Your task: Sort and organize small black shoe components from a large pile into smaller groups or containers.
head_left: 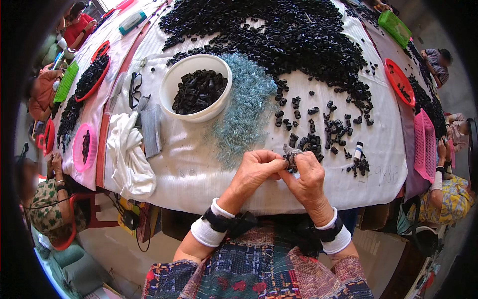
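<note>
Over the near edge of the cloth-covered table, my left hand and my right hand meet, fingertips pinched together. Between them is a small black plastic part with a greyish bit at its top; my fingers hide much of it. Loose black plastic parts lie just beyond my right hand. A heap of thin pale-blue, spring-like pieces spreads beyond my left hand. Farther left stands a white bowl filled with black parts.
A large pile of black parts covers the table's far side. White cloth, grey cloth and eyeglasses lie left. A small white-and-dark tube stands right. People work at side tables with a pink basket and red tray.
</note>
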Tool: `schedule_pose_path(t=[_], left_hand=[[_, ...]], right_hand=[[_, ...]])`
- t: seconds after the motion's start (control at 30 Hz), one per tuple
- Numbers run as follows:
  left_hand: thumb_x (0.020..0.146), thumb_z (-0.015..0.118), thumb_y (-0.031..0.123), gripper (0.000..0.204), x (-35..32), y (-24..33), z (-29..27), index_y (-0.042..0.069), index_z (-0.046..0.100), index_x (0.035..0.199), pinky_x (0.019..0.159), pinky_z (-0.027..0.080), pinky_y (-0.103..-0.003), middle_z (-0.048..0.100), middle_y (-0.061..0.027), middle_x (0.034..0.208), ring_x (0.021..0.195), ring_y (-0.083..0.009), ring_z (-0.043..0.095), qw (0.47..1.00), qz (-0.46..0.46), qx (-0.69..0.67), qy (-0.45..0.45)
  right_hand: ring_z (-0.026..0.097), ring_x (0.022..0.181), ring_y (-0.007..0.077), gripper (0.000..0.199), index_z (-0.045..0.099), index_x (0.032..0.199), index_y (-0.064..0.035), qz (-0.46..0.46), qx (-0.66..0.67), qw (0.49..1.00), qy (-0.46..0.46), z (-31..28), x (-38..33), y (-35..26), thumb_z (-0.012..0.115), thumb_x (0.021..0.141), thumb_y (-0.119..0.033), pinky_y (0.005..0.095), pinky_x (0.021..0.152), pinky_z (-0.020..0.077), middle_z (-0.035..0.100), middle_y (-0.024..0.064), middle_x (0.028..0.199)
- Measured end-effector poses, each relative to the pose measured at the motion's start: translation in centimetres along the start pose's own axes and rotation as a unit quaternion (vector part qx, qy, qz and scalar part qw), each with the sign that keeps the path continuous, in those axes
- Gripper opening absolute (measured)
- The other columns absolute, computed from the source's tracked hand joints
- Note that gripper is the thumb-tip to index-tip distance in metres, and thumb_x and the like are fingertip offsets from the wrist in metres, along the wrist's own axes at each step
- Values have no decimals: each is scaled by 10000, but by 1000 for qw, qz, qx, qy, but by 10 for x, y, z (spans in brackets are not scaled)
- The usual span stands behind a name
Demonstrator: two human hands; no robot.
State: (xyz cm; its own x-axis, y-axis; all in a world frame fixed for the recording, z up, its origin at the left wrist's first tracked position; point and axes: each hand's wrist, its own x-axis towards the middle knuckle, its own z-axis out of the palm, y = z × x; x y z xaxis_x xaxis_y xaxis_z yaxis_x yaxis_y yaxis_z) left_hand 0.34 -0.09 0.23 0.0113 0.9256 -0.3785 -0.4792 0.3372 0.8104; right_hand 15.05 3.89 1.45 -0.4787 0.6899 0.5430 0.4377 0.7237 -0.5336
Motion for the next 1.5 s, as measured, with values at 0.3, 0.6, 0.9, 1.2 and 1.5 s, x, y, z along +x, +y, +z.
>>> schedule_pose_path(t=[0.3,0.6,0.9,1.2,1.5], left_hand=[[812,655,129,166,2,-4,-8,-28,657,869,601,498,-205,649,-47,768,644,-87,594,1000,7,4,-19],[833,632,163,193,0,5,-9,-24,655,876,637,494,-211,643,-45,792,685,-92,595,995,-17,66,-74],[832,635,182,217,-3,9,-4,-32,653,862,651,490,-213,645,-44,794,709,-89,598,990,-20,89,-111],[879,593,133,171,-3,36,-19,-13,609,965,554,556,-278,656,-138,822,646,-168,654,986,116,-122,0],[892,574,148,153,14,89,-59,9,593,954,575,590,-282,660,-118,859,691,-168,668,937,227,-224,140]], right_hand=[[488,597,276,233,511,714,-26,-27,12,1000,1,3,-1,-1,727,626,-17,367,502,409,487,109,668],[486,568,272,241,497,710,-34,-29,3,999,24,2,-3,0,726,636,-36,365,471,405,470,103,652],[501,570,281,255,511,759,-27,-53,-18,998,-1,-10,-6,-1,734,649,-81,359,474,417,492,115,699],[577,670,269,177,531,871,30,124,18,992,-4,-39,-2,24,649,749,-19,348,577,474,548,148,765],[551,817,272,184,580,874,-27,-23,-49,990,-129,-23,-11,20,603,693,-5,361,705,480,558,110,866]])
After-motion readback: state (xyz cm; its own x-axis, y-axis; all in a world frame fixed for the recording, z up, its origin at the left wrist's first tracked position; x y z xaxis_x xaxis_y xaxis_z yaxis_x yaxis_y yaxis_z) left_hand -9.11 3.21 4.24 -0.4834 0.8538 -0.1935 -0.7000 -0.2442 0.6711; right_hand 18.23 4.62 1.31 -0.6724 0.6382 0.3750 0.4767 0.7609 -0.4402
